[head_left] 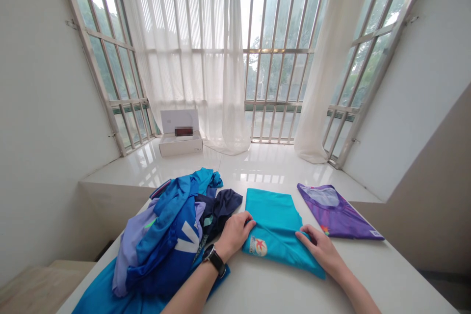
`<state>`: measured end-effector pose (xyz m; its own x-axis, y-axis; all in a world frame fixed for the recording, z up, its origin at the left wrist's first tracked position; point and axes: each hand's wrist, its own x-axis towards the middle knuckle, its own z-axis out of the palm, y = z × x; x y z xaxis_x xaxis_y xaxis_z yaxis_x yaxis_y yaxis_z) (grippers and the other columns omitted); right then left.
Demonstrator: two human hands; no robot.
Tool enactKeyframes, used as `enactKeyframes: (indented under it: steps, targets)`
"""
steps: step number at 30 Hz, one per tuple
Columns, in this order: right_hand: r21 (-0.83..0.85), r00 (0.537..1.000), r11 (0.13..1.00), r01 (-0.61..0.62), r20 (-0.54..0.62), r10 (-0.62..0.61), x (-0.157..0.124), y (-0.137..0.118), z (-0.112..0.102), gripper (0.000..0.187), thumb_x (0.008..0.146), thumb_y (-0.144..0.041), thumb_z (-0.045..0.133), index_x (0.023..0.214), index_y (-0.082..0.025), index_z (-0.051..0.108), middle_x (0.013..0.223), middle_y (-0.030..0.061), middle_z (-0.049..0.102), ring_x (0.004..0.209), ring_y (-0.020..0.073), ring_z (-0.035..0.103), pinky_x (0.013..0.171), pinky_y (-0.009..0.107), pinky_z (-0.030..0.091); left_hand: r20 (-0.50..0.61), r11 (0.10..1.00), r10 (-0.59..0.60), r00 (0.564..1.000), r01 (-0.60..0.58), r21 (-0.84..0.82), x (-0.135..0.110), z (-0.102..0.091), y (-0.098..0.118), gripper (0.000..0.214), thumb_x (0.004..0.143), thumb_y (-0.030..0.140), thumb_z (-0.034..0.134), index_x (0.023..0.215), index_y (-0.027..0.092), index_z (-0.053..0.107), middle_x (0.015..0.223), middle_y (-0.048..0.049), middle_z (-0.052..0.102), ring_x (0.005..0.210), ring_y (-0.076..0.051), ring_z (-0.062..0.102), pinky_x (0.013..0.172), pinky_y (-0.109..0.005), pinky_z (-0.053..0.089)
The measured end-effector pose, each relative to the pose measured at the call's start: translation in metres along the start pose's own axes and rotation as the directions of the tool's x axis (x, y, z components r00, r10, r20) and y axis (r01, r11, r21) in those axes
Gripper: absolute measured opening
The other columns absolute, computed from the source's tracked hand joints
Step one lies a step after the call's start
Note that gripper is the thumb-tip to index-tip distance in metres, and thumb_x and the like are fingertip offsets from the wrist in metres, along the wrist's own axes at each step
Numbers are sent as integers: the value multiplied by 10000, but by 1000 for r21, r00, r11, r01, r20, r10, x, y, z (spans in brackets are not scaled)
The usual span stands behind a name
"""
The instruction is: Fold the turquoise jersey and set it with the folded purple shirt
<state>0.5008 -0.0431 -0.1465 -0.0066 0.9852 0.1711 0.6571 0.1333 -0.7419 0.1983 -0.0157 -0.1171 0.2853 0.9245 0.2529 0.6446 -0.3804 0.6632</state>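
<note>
A folded teal T-shirt (272, 225) with a round star print near its lower fold lies on the white table (382, 274). My left hand (235, 235), a black wristwatch (214, 260) on its wrist, grips the shirt's left side. My right hand (318, 250) holds its right side, with the fingers curled over the fold. To the left of my left hand is a heaped pile of blue, navy and lilac clothes (162, 240). A folded purple printed shirt (336, 213) lies to the right of my right hand, apart from it.
Beyond the table's far edge is a glossy white window ledge (265, 167) holding an open white box (181, 140). Sheer curtains (187, 49) hang over barred windows behind it. White walls stand on both sides.
</note>
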Motion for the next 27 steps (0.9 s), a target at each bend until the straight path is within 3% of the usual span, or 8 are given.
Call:
enactKeyframes:
  steps: [12,22,27]
  targets:
    - [-46,1000,999,-14,-24,13,1,4,1,463,830,-695,522,784,-245,615,673,-13,602,642,182,536,640,299,421,-85,1000,-18,996,19,15,0,0,3,233,988,341,502,866,231,667,827,-41,731,764,-217,685,652,-260,394]
    - [-110,997,994,-23,-76,14,2,4,4,478,810,-726,529,740,-257,593,612,-26,585,601,176,538,594,288,403,-135,994,9,991,-24,-110,2,3,0,217,957,327,520,828,214,654,826,-44,709,764,-204,655,698,-271,447]
    - [-135,997,990,-35,-77,25,2,5,4,496,800,-750,513,742,-264,593,621,-19,594,617,190,562,593,290,406,-106,982,-14,994,-7,-188,2,6,-2,159,916,333,575,903,204,666,882,-31,710,691,-164,621,663,-254,459]
